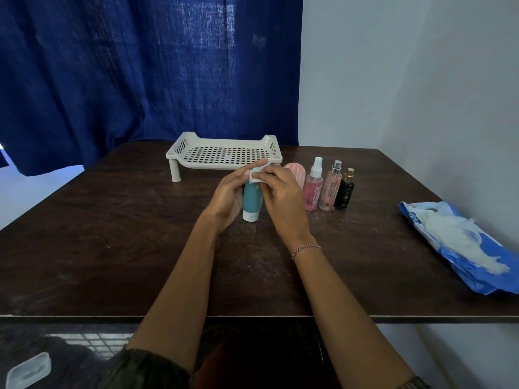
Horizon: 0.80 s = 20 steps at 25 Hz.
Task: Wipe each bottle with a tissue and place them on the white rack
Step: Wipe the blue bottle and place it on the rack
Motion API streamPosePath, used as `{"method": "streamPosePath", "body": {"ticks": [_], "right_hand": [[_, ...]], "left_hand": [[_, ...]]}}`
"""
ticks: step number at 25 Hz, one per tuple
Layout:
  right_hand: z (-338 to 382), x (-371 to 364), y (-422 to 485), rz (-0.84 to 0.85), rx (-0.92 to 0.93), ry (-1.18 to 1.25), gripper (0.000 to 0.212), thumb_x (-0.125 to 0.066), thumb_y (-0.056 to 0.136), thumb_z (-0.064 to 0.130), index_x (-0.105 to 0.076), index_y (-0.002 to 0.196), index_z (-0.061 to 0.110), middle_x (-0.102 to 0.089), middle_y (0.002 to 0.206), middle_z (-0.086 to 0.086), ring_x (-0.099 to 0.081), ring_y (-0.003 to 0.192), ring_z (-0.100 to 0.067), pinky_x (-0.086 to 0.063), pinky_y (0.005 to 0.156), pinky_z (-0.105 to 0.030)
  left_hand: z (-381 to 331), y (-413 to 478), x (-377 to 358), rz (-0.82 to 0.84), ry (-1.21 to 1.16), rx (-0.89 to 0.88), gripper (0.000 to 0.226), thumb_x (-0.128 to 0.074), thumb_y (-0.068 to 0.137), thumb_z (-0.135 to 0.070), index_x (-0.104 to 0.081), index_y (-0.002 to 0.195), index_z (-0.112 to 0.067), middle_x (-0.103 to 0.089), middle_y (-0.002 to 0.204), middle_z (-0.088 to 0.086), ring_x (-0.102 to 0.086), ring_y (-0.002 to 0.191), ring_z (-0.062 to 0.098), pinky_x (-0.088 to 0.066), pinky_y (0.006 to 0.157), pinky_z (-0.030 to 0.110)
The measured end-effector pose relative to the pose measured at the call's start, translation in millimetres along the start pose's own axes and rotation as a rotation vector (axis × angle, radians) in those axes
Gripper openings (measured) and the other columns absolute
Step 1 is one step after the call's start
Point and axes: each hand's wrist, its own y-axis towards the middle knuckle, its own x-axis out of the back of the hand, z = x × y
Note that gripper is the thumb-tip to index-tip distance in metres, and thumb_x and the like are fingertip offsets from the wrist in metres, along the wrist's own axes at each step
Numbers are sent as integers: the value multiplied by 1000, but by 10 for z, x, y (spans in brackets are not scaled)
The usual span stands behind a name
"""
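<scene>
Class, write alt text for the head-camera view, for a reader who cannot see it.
A person's left hand holds a teal plastic tube, white cap down, while the right hand presses a folded white tissue against its upper end. A white perforated plastic rack stands behind on the dark wooden table, three small spray bottles in a row to its right.

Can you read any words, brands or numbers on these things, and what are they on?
No text is legible.
Crumpled blue plastic tissue pack: white lettering at its far end, too blurred to read.
Small black perfume bottle with gold cap: faint gold mark, too small to read.
The teal squeeze tube with white cap: no print shows.
</scene>
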Motion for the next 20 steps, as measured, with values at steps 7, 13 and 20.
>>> {"method": "streamPosePath", "body": {"ticks": [7,13,20], "right_hand": [[61,-19,-18,4,85,-88,33,-66,78,-4,-63,111,0,-62,111,-15,-52,108,-22,-38,99,-24],[27,-17,5,-20,-34,-40,31,-63,83,-1,-63,113,2,-62,113,-13,-53,108,-21,-38,98,-22],[23,-7,14,-30,-135,-34,28,-61,86,4,-63,113,3,-62,114,-11,-54,110,-21,-37,97,-19]], "left_hand": [[25,-9,-9,-19,15,6,37,-30,101,-10,-45,134,-6,-52,135,13,-50,126,22,-36,110,36],[14,-5,-42,-87,55,0,22,-33,101,-11,-50,114,-11,-59,113,8,-56,103,15,-45,94,30],[1,-15,-42,-96,150,-8,17,-34,101,-14,-50,96,-16,-57,99,4,-53,91,12,-43,86,31]]}}
